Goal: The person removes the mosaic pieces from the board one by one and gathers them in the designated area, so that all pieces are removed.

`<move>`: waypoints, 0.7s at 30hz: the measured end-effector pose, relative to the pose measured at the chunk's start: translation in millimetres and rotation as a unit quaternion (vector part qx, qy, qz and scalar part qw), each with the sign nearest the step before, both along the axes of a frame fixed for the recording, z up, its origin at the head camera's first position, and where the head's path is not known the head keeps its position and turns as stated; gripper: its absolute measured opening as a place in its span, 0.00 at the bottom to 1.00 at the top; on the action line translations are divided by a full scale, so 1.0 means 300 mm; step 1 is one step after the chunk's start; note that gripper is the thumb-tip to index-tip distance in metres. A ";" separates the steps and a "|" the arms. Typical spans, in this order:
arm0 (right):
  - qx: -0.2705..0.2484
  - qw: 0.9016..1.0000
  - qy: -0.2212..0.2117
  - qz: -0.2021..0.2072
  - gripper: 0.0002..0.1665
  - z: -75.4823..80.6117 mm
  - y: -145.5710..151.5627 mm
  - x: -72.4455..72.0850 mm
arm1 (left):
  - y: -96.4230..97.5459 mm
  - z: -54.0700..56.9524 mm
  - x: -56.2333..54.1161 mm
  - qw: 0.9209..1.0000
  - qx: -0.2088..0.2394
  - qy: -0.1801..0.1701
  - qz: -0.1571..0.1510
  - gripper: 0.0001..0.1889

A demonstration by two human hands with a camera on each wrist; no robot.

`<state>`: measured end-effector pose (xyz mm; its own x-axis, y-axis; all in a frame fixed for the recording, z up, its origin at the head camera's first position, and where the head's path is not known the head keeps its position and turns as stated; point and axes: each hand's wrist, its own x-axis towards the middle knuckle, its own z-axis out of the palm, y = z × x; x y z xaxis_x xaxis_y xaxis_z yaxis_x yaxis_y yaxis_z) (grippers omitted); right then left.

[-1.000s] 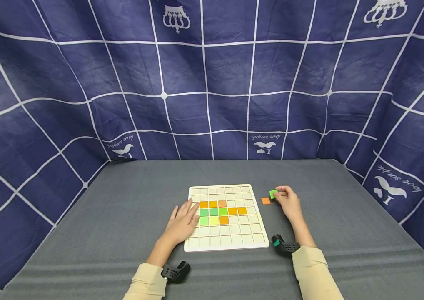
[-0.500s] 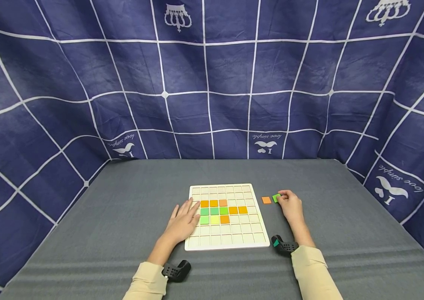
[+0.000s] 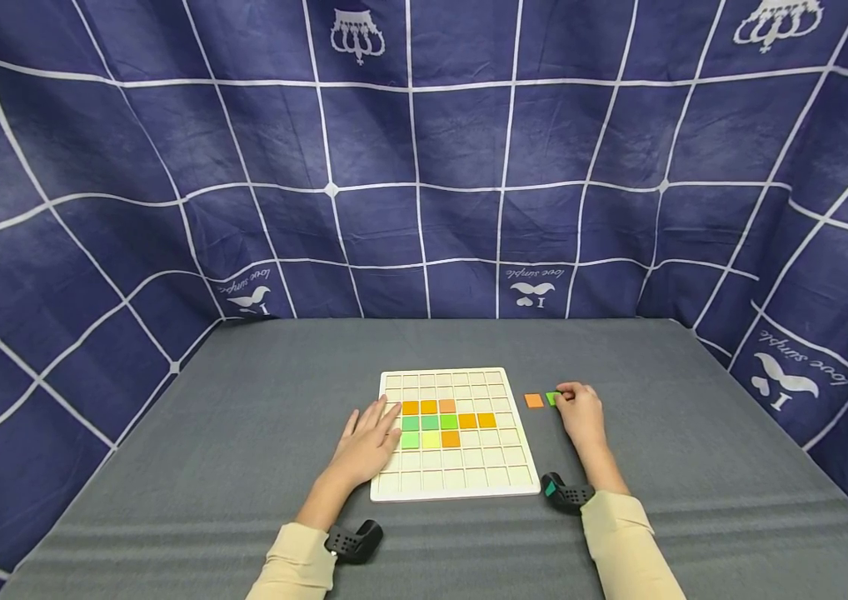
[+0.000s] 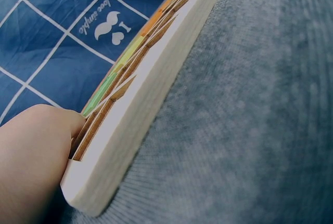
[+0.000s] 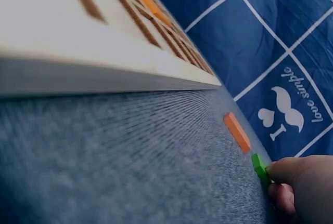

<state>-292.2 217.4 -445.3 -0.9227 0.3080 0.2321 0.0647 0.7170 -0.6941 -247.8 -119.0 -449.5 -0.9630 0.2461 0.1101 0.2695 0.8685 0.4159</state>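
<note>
A pale wooden grid board (image 3: 456,481) lies on the grey cloth, with several orange, green and yellow square tiles set in its cells. My left hand (image 3: 366,442) rests flat on the board's left edge, fingers straight and spread. To the right of the board my right hand (image 3: 581,412) pinches a green tile (image 5: 260,168) between thumb and fingers, low at the cloth. Just left of that tile lies a loose orange tile (image 3: 534,401), apart from the board. In the left wrist view the thumb side of the left hand (image 4: 39,156) meets the board's corner.
Grey cloth (image 3: 281,375) covers the table around the board. A dark blue curtain (image 3: 461,225) with white lines rises behind the table and at both sides. Each wrist wears a black camera band, such as the left band (image 3: 354,543).
My right hand has moved the green tile slightly right and down, from behind the orange tile to beside it. The left hand stays on the board.
</note>
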 end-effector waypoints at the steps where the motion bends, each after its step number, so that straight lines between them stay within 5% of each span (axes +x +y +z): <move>1: 0.002 1.000 -0.001 -0.001 0.14 0.000 -0.001 0.000 | 0.000 0.000 0.000 1.000 0.000 0.000 0.000 0.25; 14: -0.035 0.999 0.033 -0.010 0.16 0.022 -0.011 0.016 | 0.002 0.003 0.004 1.000 -0.002 -0.003 0.002 0.25; 21: -0.073 0.994 0.072 0.019 0.15 0.067 -0.057 0.017 | 0.003 0.004 0.004 1.000 -0.001 -0.002 0.004 0.25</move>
<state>-287.2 200.3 -425.1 -0.8943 0.3141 0.3187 -0.0687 0.6074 -0.7915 -246.5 -118.1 -448.2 -0.9653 0.2389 0.1052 0.2609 0.8716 0.4150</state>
